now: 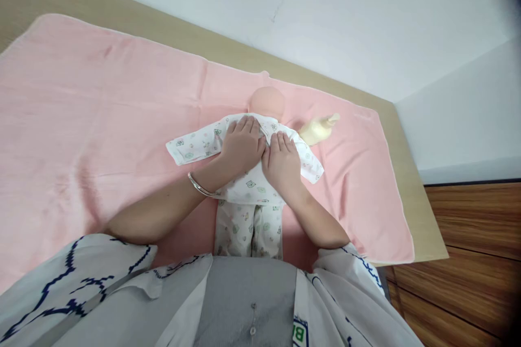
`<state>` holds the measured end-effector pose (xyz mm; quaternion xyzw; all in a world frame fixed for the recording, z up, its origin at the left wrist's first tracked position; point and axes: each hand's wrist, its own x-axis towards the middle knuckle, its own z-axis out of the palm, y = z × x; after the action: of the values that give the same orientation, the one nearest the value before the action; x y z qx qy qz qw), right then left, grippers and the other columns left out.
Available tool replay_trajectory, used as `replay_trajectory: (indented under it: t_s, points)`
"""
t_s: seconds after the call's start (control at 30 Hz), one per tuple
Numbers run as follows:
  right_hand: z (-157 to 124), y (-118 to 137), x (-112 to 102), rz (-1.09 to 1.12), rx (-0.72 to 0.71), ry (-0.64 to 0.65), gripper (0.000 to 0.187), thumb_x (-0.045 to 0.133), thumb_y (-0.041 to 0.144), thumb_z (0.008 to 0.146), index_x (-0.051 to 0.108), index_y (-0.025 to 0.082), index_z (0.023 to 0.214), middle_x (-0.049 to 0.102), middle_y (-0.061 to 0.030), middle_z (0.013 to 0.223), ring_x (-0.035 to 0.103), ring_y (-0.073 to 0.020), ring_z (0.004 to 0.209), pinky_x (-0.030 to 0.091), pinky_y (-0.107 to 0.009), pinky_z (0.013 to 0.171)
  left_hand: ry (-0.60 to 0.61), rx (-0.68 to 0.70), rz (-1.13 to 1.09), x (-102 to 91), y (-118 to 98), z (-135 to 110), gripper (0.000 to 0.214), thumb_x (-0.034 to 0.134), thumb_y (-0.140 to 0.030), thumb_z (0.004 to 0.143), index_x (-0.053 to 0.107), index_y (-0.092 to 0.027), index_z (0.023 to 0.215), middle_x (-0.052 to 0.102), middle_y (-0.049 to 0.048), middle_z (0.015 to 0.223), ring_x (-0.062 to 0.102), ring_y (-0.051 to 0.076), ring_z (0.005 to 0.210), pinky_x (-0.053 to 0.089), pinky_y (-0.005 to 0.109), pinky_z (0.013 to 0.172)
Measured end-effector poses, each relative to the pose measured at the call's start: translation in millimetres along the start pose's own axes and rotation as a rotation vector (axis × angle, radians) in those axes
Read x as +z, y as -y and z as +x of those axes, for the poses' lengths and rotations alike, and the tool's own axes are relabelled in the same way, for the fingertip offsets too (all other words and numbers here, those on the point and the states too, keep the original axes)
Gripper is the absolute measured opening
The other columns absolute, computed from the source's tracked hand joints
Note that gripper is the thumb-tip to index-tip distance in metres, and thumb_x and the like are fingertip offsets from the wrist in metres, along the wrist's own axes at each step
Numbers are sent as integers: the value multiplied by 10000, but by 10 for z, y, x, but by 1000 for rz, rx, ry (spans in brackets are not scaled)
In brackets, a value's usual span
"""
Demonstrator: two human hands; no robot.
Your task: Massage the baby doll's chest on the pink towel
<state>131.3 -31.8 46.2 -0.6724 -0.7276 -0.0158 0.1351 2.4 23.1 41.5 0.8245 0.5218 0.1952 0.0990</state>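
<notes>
A doll lies on its back or front, I cannot tell which, with its bare round head [267,102] away from me. It wears a white printed long-sleeved top [250,187] and matching trousers [235,227]. My left hand [243,143] rests flat on the upper left of the top, fingers stretched out. Beside it, my right hand [282,161] lies flat on the upper right, the two thumbs close together. Both sleeves spread outwards and look flat. A cream-yellow tapered piece [318,130], perhaps the doll's arm, sticks out above the right sleeve.
Under the doll, a pink blanket [134,92] with creases covers much of the pale wooden table [415,206]. A white wall [325,21] runs along the far edge. Brown wood-grain panels [476,227] are at the right, below the table top.
</notes>
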Motion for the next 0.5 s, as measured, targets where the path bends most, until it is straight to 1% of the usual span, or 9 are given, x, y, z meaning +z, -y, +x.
replay_trajectory:
  t_s: [0.1,0.2,0.3,0.4,0.5]
  points:
    - [82,-79,36,39,-25,-13,524,348,271,1008,555,-27,1386,567,-255,1458,483,-338,1436,323,-515,1238,-24,-9,32,27,-26,-9,563,330,-294,1008,501,32,1434,521,253,1499,455,348,1440,313,508,1207]
    - [202,-206,96,97,-51,2,575,351,291,992,467,-24,1459,481,-238,1541,391,-331,1498,258,-544,1266,-50,-15,44,63,-33,-30,553,344,-309,1005,524,2,1426,546,234,1484,478,343,1423,321,505,1201]
    - [272,-308,150,122,-77,26,622,359,302,972,394,-17,1505,407,-232,1594,317,-333,1534,201,-572,1277,-90,-9,26,116,-13,-51,557,349,-304,1000,520,7,1431,542,231,1489,463,350,1434,297,516,1218]
    - [296,-403,196,149,-128,13,643,397,361,960,420,4,1495,420,-224,1589,342,-325,1521,217,-550,1275,-113,-4,-25,165,5,-76,566,344,-297,999,482,-2,1463,491,213,1541,399,343,1481,252,523,1249]
    - [305,-490,255,202,-173,-49,654,409,428,957,438,52,1491,441,-192,1586,369,-296,1509,253,-516,1267,-119,-12,-71,191,9,-91,580,343,-305,998,449,-9,1485,445,206,1576,351,339,1511,219,534,1265]
